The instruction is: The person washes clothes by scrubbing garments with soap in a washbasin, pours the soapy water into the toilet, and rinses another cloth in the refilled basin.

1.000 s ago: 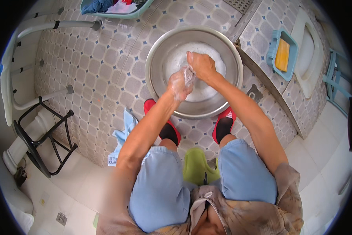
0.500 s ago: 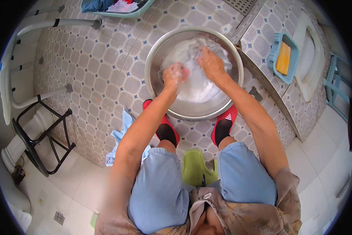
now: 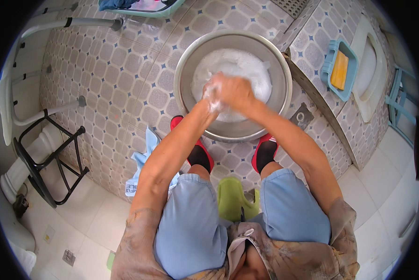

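A wide steel basin [image 3: 285, 105] stands on the tiled floor between my feet, with white suds [image 3: 230, 58] floating on the water in it. Above the near half of the suds, my left hand [image 3: 212, 93] and my right hand [image 3: 236, 92] are pressed against each other. Foam clings to the left hand and wrist. Motion smears the fingers of both, and the right hand partly covers the left. Whatever lies between them is hidden. Any cloth under the suds cannot be made out.
A blue tub [image 3: 160, 13] of clothes stands at the far left. On the raised ledge to the right, a blue basket [image 3: 328, 74] holds a yellow bar [image 3: 339, 70] beside a squat toilet [image 3: 368, 70]. A light blue cloth [image 3: 144, 156] lies by my left leg; a green stool [image 3: 230, 198] is below me.
My hands were apart, with a pink thing at the left and the right in pale, wet material. Now they have come together, the right having moved nearer and leftward; the pink thing is out of sight.
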`<state>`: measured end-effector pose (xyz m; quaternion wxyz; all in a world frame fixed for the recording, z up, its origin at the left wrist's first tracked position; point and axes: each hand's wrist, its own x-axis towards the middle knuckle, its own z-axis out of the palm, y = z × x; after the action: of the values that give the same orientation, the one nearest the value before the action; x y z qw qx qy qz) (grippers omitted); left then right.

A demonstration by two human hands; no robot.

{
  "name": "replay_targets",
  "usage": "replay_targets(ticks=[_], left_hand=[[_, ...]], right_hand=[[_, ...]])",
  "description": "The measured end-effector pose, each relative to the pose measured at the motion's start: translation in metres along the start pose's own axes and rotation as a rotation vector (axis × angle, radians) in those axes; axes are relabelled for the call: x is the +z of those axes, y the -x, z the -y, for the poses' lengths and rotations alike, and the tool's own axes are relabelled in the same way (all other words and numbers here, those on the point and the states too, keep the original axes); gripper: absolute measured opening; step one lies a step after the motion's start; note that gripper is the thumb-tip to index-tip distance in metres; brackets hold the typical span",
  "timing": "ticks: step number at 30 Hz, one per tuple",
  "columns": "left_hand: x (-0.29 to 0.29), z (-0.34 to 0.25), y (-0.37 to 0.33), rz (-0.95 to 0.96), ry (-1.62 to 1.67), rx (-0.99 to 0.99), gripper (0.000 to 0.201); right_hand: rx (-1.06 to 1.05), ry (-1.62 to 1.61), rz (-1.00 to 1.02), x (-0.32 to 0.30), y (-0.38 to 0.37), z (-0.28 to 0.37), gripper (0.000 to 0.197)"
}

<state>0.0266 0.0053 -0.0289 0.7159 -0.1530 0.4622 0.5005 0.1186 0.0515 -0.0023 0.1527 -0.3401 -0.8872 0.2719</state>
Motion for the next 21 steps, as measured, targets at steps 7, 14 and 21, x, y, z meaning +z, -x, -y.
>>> replay_targets(ticks=[7, 14, 21], left_hand=[[0.011, -0.017, 0.024, -0.098, -0.025, -0.084, 0.026], [-0.004, -0.006, 0.011, 0.130, -0.274, -0.122, 0.030], [-0.005, -0.004, 0.012, -0.123, 0.031, -0.036, 0.024]], right_hand=[[0.132, 0.157, 0.096, -0.017, -0.006, 0.034, 0.021], [0.311, 0.151, 0.193, -0.019, -0.018, 0.001, 0.015], [0.089, 0.130, 0.206, -0.004, 0.003, 0.031, 0.025]])
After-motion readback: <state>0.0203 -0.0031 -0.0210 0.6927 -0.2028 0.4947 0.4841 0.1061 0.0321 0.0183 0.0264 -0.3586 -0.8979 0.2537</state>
